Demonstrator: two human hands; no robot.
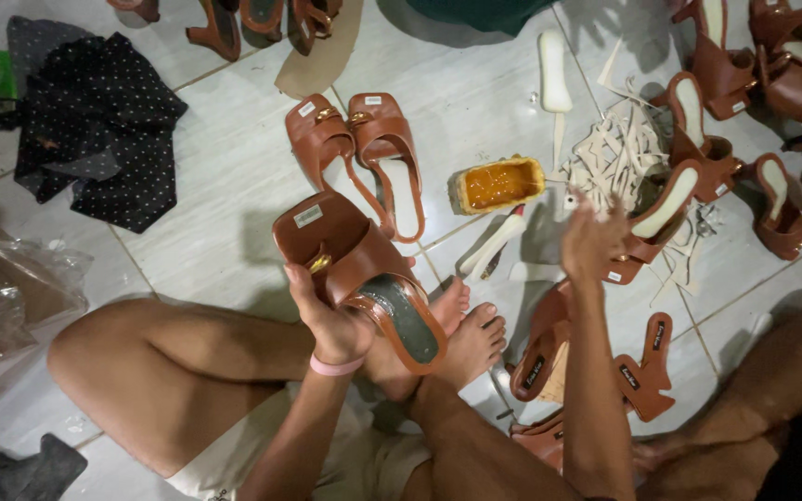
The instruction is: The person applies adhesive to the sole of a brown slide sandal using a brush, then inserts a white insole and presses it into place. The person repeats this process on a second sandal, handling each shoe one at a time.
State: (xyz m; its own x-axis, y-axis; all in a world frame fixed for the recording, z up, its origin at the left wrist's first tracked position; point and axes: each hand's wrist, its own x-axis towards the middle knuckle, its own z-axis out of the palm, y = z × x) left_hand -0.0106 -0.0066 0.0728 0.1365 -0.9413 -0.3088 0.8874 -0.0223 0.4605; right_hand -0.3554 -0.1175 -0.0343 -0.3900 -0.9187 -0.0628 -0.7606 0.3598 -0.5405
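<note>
Your left hand [327, 320] gripped a brown leather open-toe sandal with a gold buckle [359, 274] by its side, sole lining up, held above your crossed bare feet [466, 334]. A pink wristband [336, 366] sat on that wrist.

Your right hand [591, 237] was open, fingers spread and blurred, holding nothing, at 3 o'clock from the held sandal.

At 12 o'clock from the sandal, a matching pair of brown sandals [359, 158] lay side by side on the white tiled floor [215, 213]. At 2 o'clock stood a small rectangular tub of orange glue [497, 184]. Beyond your right hand, at 1 o'clock, lay a heap of cream strips [619, 148]. A black dotted cloth [95, 130] lay at 10 o'clock.
</note>
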